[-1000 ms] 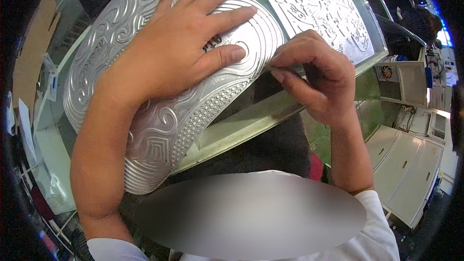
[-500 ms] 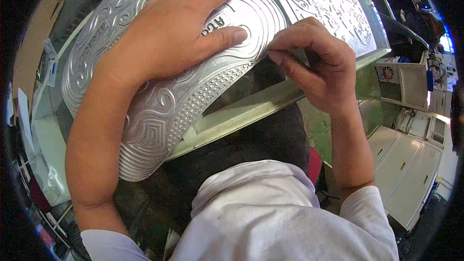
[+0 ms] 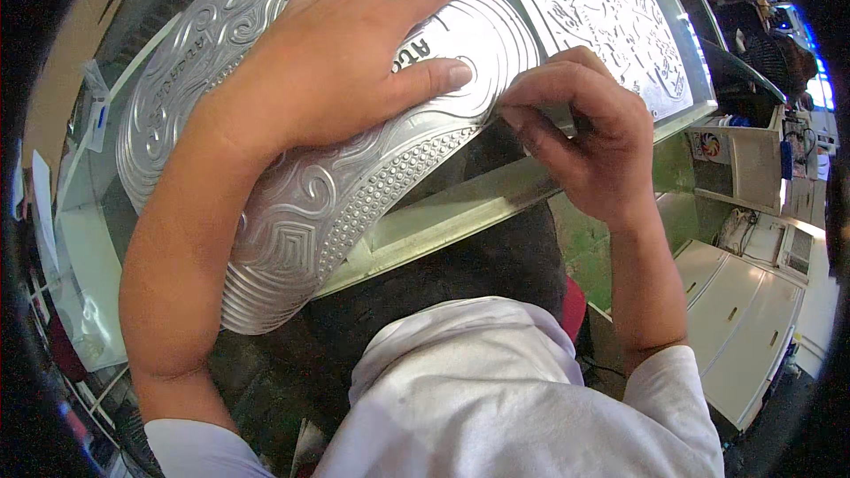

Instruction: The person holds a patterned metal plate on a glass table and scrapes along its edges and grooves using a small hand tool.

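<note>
Barely shifted: silver relief plate [image 3: 305, 190]

Head view: on the tabletop [image 3: 443, 228], the plate appears slightly further right than half a second ago. The left hand [image 3: 328, 71] still lies spread across it; the right hand [image 3: 589, 133] stays pinched closed at its edge, any held item indistinguishable.

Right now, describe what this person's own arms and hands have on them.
The left hand and right hand are bare, with no glove, ring or watch showing. Both forearms are uncovered. The left sleeve and right sleeve are short, plain and white, matching the shirt.
</note>
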`<state>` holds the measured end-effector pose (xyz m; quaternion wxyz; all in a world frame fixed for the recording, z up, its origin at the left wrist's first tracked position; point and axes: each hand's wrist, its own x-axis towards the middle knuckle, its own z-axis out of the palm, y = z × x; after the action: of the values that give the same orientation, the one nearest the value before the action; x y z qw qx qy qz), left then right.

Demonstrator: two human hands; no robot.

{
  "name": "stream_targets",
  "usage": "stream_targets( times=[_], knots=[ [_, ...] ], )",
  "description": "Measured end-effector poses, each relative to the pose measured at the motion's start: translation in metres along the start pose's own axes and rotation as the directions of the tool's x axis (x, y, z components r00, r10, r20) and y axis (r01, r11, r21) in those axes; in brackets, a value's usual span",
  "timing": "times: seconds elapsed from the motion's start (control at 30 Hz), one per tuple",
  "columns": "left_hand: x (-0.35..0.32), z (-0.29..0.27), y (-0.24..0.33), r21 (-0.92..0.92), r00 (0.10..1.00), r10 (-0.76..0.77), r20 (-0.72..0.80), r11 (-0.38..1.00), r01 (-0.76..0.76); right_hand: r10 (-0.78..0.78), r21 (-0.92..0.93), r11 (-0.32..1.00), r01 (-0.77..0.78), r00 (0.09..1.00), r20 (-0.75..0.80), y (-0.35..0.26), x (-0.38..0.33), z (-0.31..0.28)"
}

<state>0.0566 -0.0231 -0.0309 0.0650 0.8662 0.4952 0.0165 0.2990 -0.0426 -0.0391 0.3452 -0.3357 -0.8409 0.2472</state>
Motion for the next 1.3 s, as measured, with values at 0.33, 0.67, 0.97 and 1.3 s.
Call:
stream_targets(
  times=[0.33, 0.67, 0.97, 1.3],
  knots=[
    [-0.006, 0.01, 0.005, 0.007, 0.974, 0.021, -0.226, 1.0, -0.02, 0.132, 0.1, 0.987, -0.127, 0.99, -0.049, 0.001, -0.004, -0.003],
    [-0.002, 0.006, -0.003, -0.065, 0.995, 0.058, -0.084, 0.996, -0.063, -0.184, 0.082, 0.981, 0.174, 0.971, 0.149, 0.012, 0.022, -0.02],
    [-0.005, 0.013, -0.004, -0.001, 0.986, 0.092, -0.142, 0.996, -0.093, -0.21, 0.085, 0.976, 0.202, 0.973, 0.092, 0.018, 0.013, -0.019],
    [-0.004, 0.011, 0.0, 0.047, 0.991, 0.083, -0.109, 0.996, -0.079, -0.206, 0.01, 0.978, 0.206, 0.969, 0.14, 0.013, 0.015, -0.018]
  ],
)
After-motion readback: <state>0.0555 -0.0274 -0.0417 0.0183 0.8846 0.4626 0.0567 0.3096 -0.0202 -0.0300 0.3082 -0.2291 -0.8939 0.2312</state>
